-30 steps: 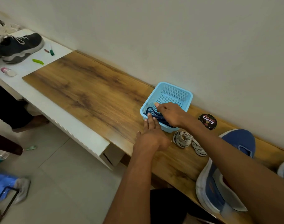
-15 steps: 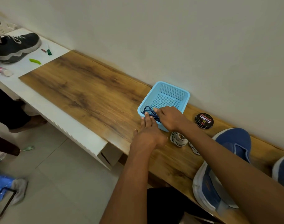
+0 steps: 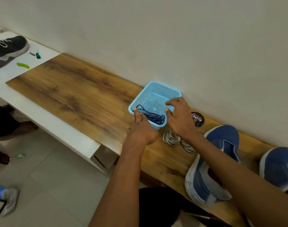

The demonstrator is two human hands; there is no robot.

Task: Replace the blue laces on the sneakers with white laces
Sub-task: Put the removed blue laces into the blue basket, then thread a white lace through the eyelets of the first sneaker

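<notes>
A light blue mesh basket (image 3: pixel 158 89) stands on the wooden board against the wall. Dark blue laces (image 3: pixel 152 116) lie bundled in its near corner. My left hand (image 3: pixel 140 128) rests with straight fingers against the basket's near rim. My right hand (image 3: pixel 178 117) hovers over the basket's right side, fingers spread and loosely bent, holding nothing. Two coiled white laces (image 3: pixel 170 139) lie on the board just under my right wrist. Two blue sneakers without laces, one (image 3: pixel 217 154) near my right forearm and one (image 3: pixel 279 164) at the right edge, sit on the board.
A round black polish tin (image 3: pixel 197 119) stands right of the basket. The wooden board (image 3: pixel 74 94) stretches left to a white shelf with a dark sneaker (image 3: pixel 7 49) and small green items (image 3: pixel 23 65). A person's leg (image 3: pixel 7 123) is at the left on the tiled floor.
My right hand has let go of the blue laces and lifted up and to the right; the laces now lie in the basket. My left hand stays at the rim.
</notes>
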